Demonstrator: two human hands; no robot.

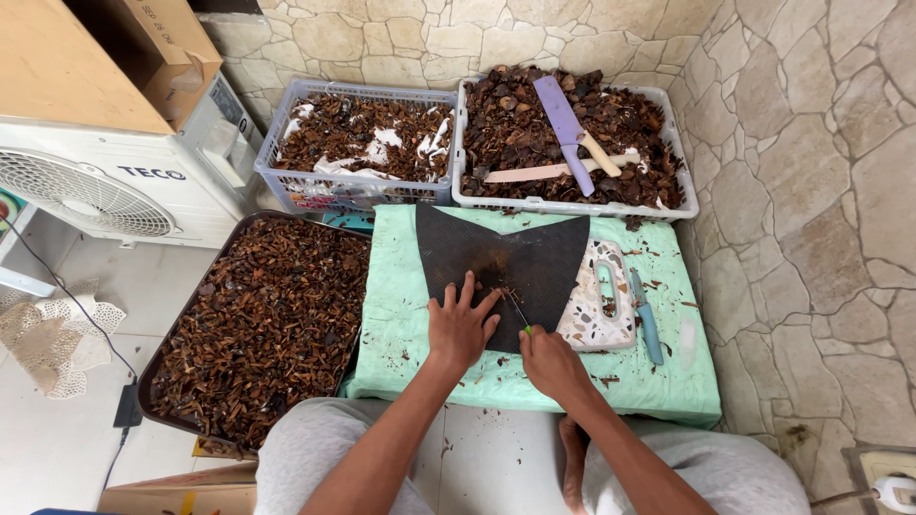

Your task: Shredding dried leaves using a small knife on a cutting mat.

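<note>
The person's grey-clad knees frame the low table draped in a mint-green cloth (401,315), so the work sits close in front. The left hand (461,326) lies flat with fingers spread on the dark, notched rubber cutting mat (534,250), pinning small brown pieces (498,286) steady. The right hand (549,360) is curled shut round a thin green-handled blade (520,315), its tip meeting them beside the left fingers.
</note>
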